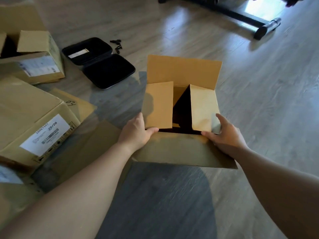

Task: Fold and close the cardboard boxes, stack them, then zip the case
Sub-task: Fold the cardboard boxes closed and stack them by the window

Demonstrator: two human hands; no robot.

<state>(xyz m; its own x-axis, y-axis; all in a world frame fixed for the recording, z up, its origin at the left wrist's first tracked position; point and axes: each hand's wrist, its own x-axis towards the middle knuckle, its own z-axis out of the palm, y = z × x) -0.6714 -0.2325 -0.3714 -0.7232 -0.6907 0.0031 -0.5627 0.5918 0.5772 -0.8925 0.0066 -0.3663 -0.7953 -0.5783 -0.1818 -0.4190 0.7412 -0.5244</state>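
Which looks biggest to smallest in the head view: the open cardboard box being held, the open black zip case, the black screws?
1. Open brown cardboard box, though nearness to the camera inflates it.
2. Open black zip case, lying flat further away.
3. Small black screws, beside the case.

**Room: floor, furniture, light**

Floor [259, 100]: grey wood-look planks, glossy, seams running diagonally. Black metal furniture base [241, 16] along the top edge, one foot [267, 29] capped in shiny metal. Bright window reflection [260, 7] at the top right corner; soft shadows nearer the viewer.
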